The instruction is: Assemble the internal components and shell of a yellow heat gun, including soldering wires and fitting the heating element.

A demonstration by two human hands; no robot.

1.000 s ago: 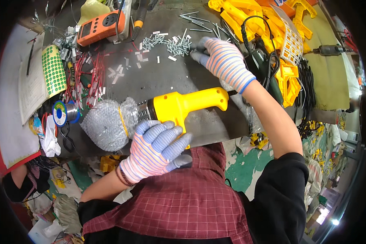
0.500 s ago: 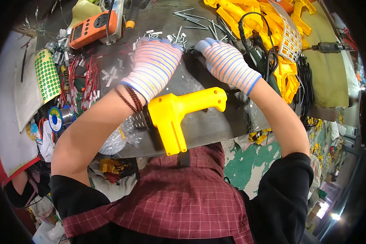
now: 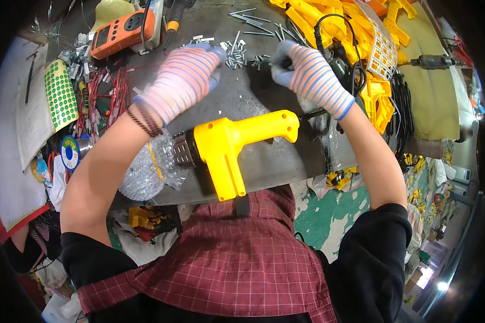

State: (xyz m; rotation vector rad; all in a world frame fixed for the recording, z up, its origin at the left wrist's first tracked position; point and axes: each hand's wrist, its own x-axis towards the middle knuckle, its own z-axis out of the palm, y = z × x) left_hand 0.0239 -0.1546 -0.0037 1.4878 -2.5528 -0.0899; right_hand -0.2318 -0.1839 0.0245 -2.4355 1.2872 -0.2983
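My left hand point(image 3: 184, 75), in a striped glove and blurred by motion, is curled left of a heap of small screws point(image 3: 235, 58); whatever it holds is hidden. To the right, my gloved right hand point(image 3: 315, 74) has its fingers bent in toward the thumb, and I cannot make out anything between them. A few loose screws point(image 3: 260, 60) lie between the hands. Nearer to me, a heat gun point(image 3: 226, 141) with a yellow housing lies on its side by the table's front edge. Its metal nozzle point(image 3: 183, 151) points left and its handle right.
Long screws point(image 3: 253, 22) lie at the back, beside piled yellow housings point(image 3: 355, 32). An orange meter point(image 3: 123, 33), red wires point(image 3: 105, 99) and a solder spool point(image 3: 71, 153) are at left. Bubble wrap point(image 3: 144, 172) sits by the nozzle. A power screwdriver point(image 3: 434, 62) lies far right.
My left hand has moved left and slightly nearer, off the screw heap. My right hand has shifted a little to the right, away from the screws. The heat gun stays about where it was.
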